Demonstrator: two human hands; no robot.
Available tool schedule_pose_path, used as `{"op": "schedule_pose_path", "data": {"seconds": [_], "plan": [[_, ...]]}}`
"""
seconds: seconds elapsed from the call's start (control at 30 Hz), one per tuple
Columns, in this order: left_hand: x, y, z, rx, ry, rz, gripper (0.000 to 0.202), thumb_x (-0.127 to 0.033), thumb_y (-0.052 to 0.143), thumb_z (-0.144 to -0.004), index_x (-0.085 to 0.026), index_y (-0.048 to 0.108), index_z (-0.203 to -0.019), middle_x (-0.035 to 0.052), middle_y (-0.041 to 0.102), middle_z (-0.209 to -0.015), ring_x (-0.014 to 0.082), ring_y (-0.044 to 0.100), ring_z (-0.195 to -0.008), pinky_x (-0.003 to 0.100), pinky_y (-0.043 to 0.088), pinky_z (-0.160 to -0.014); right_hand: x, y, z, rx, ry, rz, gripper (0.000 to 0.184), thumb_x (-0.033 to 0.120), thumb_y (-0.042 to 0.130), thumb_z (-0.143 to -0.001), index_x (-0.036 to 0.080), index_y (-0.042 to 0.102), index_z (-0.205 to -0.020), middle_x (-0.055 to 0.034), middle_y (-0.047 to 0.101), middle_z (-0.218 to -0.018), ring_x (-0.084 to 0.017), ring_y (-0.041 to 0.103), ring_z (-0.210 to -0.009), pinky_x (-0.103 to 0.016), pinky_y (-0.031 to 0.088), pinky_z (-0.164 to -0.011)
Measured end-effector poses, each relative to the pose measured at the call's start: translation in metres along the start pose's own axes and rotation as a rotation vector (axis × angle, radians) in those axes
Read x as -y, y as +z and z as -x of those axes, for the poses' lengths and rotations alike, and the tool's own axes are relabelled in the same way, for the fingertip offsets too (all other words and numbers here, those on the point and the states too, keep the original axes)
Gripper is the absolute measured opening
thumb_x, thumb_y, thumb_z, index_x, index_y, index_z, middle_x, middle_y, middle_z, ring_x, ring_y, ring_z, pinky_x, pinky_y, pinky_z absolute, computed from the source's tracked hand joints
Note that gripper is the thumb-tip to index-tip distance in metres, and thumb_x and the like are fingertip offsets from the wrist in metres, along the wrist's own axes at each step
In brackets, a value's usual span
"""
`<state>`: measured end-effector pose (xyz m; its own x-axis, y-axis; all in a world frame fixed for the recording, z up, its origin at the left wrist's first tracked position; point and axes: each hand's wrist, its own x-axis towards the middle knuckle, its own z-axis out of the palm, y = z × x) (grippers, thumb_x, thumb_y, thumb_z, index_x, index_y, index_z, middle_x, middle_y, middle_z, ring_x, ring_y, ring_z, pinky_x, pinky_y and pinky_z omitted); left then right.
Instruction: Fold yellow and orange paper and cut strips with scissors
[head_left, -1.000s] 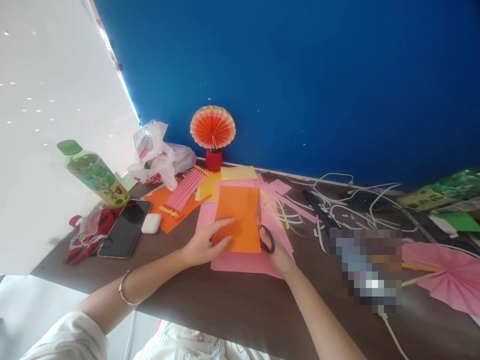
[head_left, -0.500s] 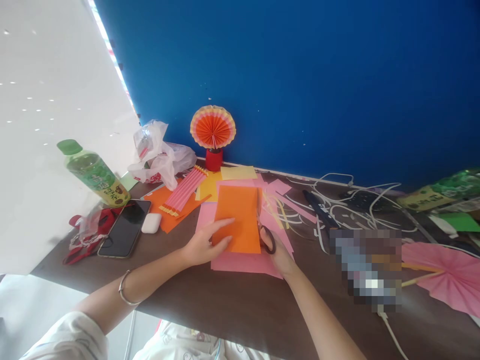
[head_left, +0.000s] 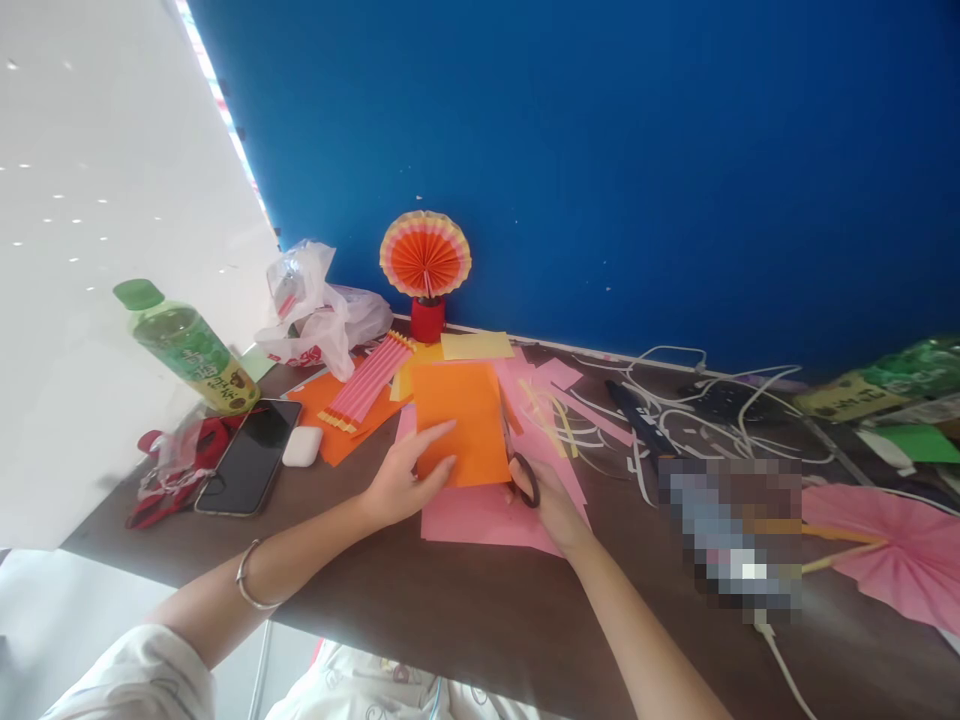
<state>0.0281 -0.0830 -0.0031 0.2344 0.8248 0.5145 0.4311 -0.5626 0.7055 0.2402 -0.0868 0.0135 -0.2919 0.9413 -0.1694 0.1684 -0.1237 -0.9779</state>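
My left hand (head_left: 401, 482) pinches the lower left edge of an orange paper sheet (head_left: 459, 420), lifting it off the pink sheet (head_left: 480, 518) that lies on the brown table (head_left: 487, 620). My right hand (head_left: 547, 500) grips black-handled scissors (head_left: 523, 472), whose blades run up along the orange sheet's right edge. A thin orange strip (head_left: 511, 415) hangs off to the right of that edge.
To the left lie a phone (head_left: 251, 455), a white earbud case (head_left: 302, 446), a green bottle (head_left: 184, 345) and a plastic bag (head_left: 319, 310). A paper fan in a red cup (head_left: 426, 265) stands by the blue wall. Cables (head_left: 675, 400) and a pink fan (head_left: 892, 550) lie at right.
The orange sheet has moved up and to the left with my left hand. A narrow strip has come away along its right edge, and the scissors have shifted slightly left.
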Motion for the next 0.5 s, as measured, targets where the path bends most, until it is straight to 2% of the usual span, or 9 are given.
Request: {"op": "schedule_pose_path", "data": {"seconds": [0.33, 0.5], "plan": [[0.0024, 0.0014, 0.0007, 0.012, -0.008, -0.008, 0.04, -0.024, 0.051, -0.083, -0.019, 0.048, -0.123, 0.0107, 0.06, -0.116, 0.0211, 0.058, -0.104, 0.035, 0.047, -0.089, 0.0025, 0.0029, 0.0017, -0.051, 0.013, -0.019, 0.046, 0.061, 0.05, -0.074, 0.02, 0.045, -0.055, 0.0011, 0.045, -0.051, -0.013, 0.038, -0.053, -0.028, 0.029, -0.054], [0.0005, -0.0015, -0.0014, 0.053, -0.08, 0.037, 0.038, -0.03, 0.052, -0.083, -0.02, 0.052, -0.12, 0.0095, 0.06, -0.117, 0.0227, 0.057, -0.105, 0.036, 0.046, -0.091, 0.0024, 0.0034, 0.0009, -0.052, 0.004, -0.022, 0.047, 0.061, 0.05, -0.075, 0.02, 0.045, -0.053, 0.0013, 0.046, -0.05, -0.012, 0.04, -0.051, -0.027, 0.031, -0.052]]}}
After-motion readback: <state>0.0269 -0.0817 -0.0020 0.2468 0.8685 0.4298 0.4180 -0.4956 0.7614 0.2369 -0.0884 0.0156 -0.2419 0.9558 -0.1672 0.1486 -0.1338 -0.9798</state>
